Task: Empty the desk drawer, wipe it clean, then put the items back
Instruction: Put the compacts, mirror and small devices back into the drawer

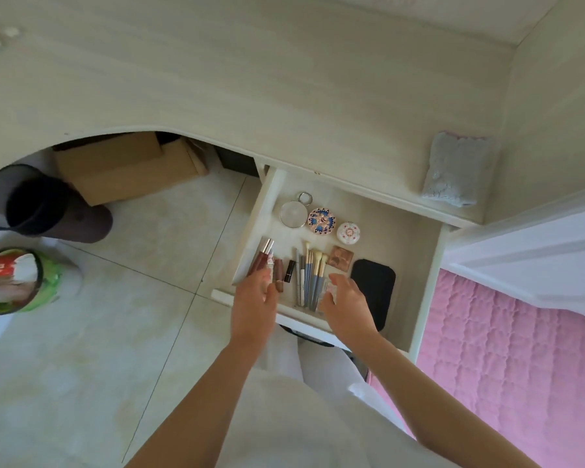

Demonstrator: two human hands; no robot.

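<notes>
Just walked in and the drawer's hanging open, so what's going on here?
A person is standing over the open desk drawer, both hands reaching into its front part. The left hand is at the lip glosses; the right hand is beside the makeup brushes, with something small and pale at its fingers. The round compacts, a mirror and a black pad lie inside. A grey cloth waits on the desk.

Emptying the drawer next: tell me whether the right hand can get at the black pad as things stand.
Probably yes. The black pad lies flat in the open drawer, nothing on it, and the right hand hovers just beside its left edge with nothing between them.
</notes>
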